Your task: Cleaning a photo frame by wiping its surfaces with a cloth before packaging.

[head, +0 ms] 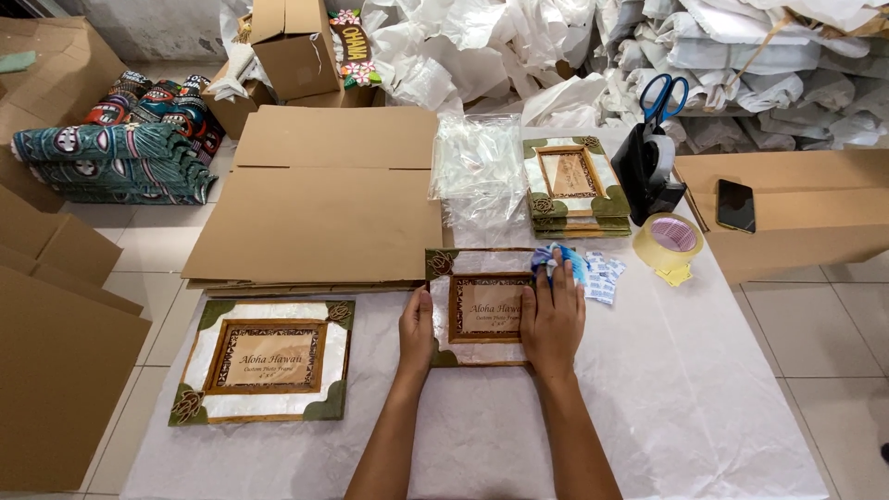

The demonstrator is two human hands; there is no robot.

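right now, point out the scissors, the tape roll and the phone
scissors (664, 96), head view, on the blue handles
tape roll (653, 246), head view, on its outer side wall
phone (735, 206), head view, middle of its dark screen

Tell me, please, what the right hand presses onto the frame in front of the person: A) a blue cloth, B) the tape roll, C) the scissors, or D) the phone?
A: the right hand lies on the frame with a blue cloth under its fingertips.

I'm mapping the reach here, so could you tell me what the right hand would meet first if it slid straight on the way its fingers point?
Probably the stack of frames, past the blue cloth under the right hand.
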